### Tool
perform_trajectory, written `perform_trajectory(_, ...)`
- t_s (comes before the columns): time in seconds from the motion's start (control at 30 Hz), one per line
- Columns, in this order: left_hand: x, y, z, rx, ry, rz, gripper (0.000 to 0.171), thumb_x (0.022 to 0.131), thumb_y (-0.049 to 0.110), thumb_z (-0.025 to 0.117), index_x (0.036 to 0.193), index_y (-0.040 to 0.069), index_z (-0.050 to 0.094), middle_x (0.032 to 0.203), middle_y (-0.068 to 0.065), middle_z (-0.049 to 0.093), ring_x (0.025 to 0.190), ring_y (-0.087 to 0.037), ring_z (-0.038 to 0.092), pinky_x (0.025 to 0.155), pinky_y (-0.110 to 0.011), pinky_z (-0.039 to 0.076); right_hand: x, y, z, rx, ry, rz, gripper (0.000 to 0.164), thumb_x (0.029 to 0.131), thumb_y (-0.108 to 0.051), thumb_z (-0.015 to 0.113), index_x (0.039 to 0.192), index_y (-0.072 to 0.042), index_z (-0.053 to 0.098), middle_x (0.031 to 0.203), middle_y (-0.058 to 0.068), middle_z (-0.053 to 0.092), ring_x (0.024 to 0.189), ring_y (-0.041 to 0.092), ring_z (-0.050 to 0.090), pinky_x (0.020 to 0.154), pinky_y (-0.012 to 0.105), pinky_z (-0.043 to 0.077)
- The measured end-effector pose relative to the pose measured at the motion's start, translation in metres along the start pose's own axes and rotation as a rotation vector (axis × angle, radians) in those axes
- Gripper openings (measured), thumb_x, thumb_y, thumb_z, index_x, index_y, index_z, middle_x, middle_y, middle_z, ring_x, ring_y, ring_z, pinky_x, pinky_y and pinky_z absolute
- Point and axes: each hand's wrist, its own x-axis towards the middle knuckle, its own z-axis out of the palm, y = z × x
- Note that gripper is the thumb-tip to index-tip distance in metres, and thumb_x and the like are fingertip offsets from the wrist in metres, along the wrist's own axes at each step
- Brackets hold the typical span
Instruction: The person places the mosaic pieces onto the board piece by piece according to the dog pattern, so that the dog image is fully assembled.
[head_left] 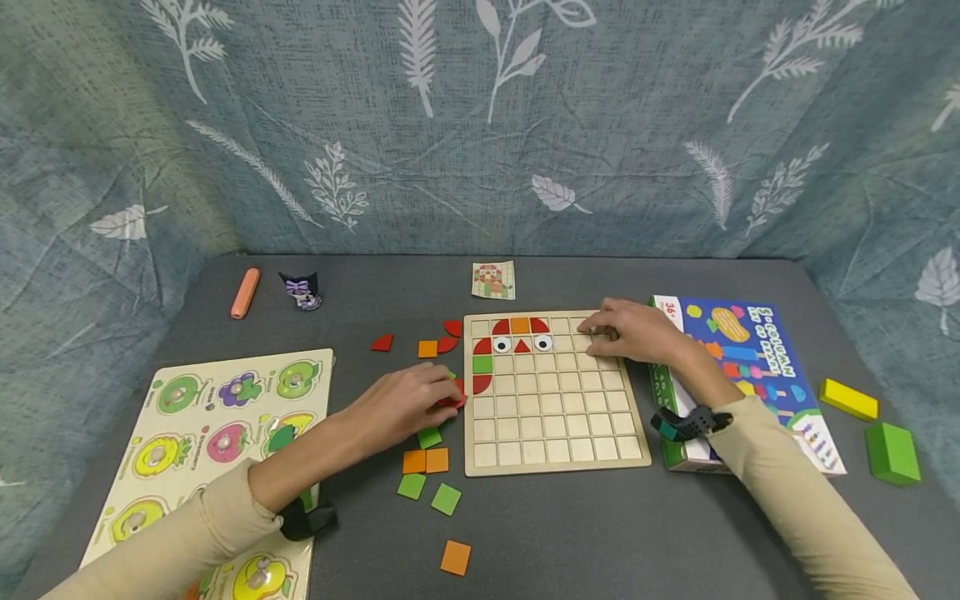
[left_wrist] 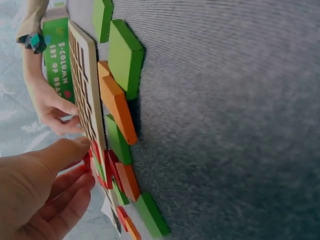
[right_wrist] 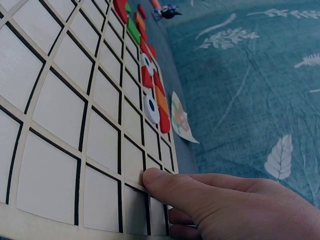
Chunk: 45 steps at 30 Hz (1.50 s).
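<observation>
My left hand (head_left: 408,400) pinches a small red piece (left_wrist: 87,161) between thumb and fingers, just off the left edge of a wooden grid board (head_left: 555,467). Set in the board's upper left are red curved pieces (head_left: 482,384), an orange square (head_left: 520,326), a green square (head_left: 482,364), a red triangle (head_left: 522,346) and two eye pieces (head_left: 542,342). At the board's upper right, my right hand (head_left: 637,329) rests with loosely bent fingers, its thumb touching the grid. Loose green squares (head_left: 446,499) and orange squares (head_left: 455,557) lie around my left hand.
A pattern card (head_left: 493,281) lies behind the board. To the right are a blue game box (head_left: 750,367), a yellow block (head_left: 848,399) and a green block (head_left: 892,453). A fruit puzzle board (head_left: 202,442) sits under my left forearm. Far left are a figurine (head_left: 302,291) and an orange stick (head_left: 245,293).
</observation>
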Motion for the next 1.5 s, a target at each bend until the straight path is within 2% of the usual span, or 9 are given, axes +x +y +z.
perform_trajectory(0.13, 0.013, 0.003, 0.002, 0.0, 0.008, 0.027, 0.009, 0.086, 0.016, 0.074, 0.094, 0.014, 0.073, 0.092, 0.002, 0.067, 0.08, -0.01, 0.06, 0.069, -0.023, 0.053, -0.001, 0.0, -0.001, -0.004, -0.004, 0.006, 0.037, 0.086, -0.028, 0.072, 0.12, -0.013, 0.069, 0.087, 0.002, 0.054, 0.075, 0.011, 0.05, 0.062, 0.027, 0.035)
perform_trajectory(0.3, 0.045, 0.011, 0.007, -0.012, -0.031, 0.065, 0.012, 0.088, 0.014, 0.071, 0.099, 0.012, 0.073, 0.096, -0.002, 0.067, 0.082, -0.012, 0.063, 0.069, -0.023, 0.054, -0.002, 0.001, -0.001, -0.001, -0.001, 0.013, 0.037, 0.086, -0.027, 0.073, 0.12, -0.013, 0.069, 0.087, 0.003, 0.055, 0.073, 0.01, 0.048, 0.062, 0.027, 0.034)
perform_trajectory(0.5, 0.087, 0.013, 0.015, -0.049, -0.103, 0.04, 0.016, 0.09, 0.012, 0.067, 0.105, 0.009, 0.071, 0.099, -0.006, 0.067, 0.08, -0.016, 0.062, 0.069, -0.025, 0.053, 0.0, 0.0, 0.001, -0.004, 0.006, 0.001, 0.036, 0.086, -0.028, 0.073, 0.119, -0.014, 0.07, 0.084, 0.002, 0.053, 0.07, 0.01, 0.044, 0.061, 0.026, 0.033)
perform_trajectory(0.67, 0.109, 0.016, 0.023, -0.086, -0.163, 0.016, 0.017, 0.09, 0.011, 0.066, 0.106, 0.009, 0.072, 0.103, -0.009, 0.066, 0.08, -0.017, 0.063, 0.07, -0.026, 0.053, 0.001, 0.0, 0.002, 0.0, 0.007, -0.004, 0.036, 0.087, -0.028, 0.072, 0.119, -0.014, 0.07, 0.085, 0.002, 0.053, 0.069, 0.01, 0.042, 0.061, 0.026, 0.033)
perform_trajectory(0.9, 0.122, 0.024, 0.027, -0.159, -0.186, -0.035, 0.014, 0.088, 0.011, 0.068, 0.101, 0.008, 0.065, 0.096, -0.005, 0.06, 0.073, -0.013, 0.053, 0.063, -0.021, 0.044, 0.001, 0.0, 0.001, 0.004, 0.011, -0.007, 0.034, 0.087, -0.027, 0.072, 0.118, -0.013, 0.07, 0.085, 0.003, 0.054, 0.069, 0.01, 0.042, 0.061, 0.026, 0.033)
perform_trajectory(1.03, 0.123, 0.024, 0.031, -0.193, -0.187, -0.082, 0.022, 0.088, 0.011, 0.066, 0.11, 0.009, 0.066, 0.097, -0.004, 0.063, 0.072, -0.01, 0.054, 0.061, -0.019, 0.042, 0.0, 0.0, 0.001, 0.002, 0.011, -0.009, 0.034, 0.087, -0.027, 0.072, 0.118, -0.013, 0.07, 0.086, 0.003, 0.055, 0.07, 0.01, 0.044, 0.062, 0.026, 0.034)
perform_trajectory(1.13, 0.123, 0.025, 0.033, -0.177, -0.185, -0.102, 0.025, 0.088, 0.012, 0.065, 0.113, 0.01, 0.069, 0.094, -0.004, 0.064, 0.069, -0.01, 0.05, 0.056, -0.018, 0.038, 0.0, 0.0, 0.001, 0.002, 0.008, -0.013, 0.034, 0.087, -0.027, 0.072, 0.118, -0.013, 0.07, 0.086, 0.003, 0.054, 0.072, 0.01, 0.045, 0.062, 0.026, 0.034)
perform_trajectory(1.27, 0.124, 0.026, 0.035, -0.135, -0.162, -0.095, 0.018, 0.089, 0.015, 0.067, 0.105, 0.011, 0.072, 0.087, -0.004, 0.064, 0.065, -0.012, 0.046, 0.052, -0.018, 0.032, 0.0, 0.0, 0.0, 0.0, 0.01, -0.008, 0.034, 0.087, -0.028, 0.072, 0.118, -0.014, 0.07, 0.085, 0.002, 0.054, 0.072, 0.01, 0.045, 0.062, 0.026, 0.034)
perform_trajectory(1.5, 0.128, 0.027, 0.042, -0.058, -0.124, -0.138, 0.011, 0.091, 0.022, 0.068, 0.09, 0.011, 0.071, 0.079, -0.002, 0.065, 0.066, -0.012, 0.052, 0.053, -0.019, 0.036, 0.001, 0.0, 0.0, -0.007, 0.01, 0.0, 0.035, 0.087, -0.029, 0.072, 0.118, -0.014, 0.07, 0.085, 0.002, 0.053, 0.072, 0.01, 0.046, 0.061, 0.026, 0.034)
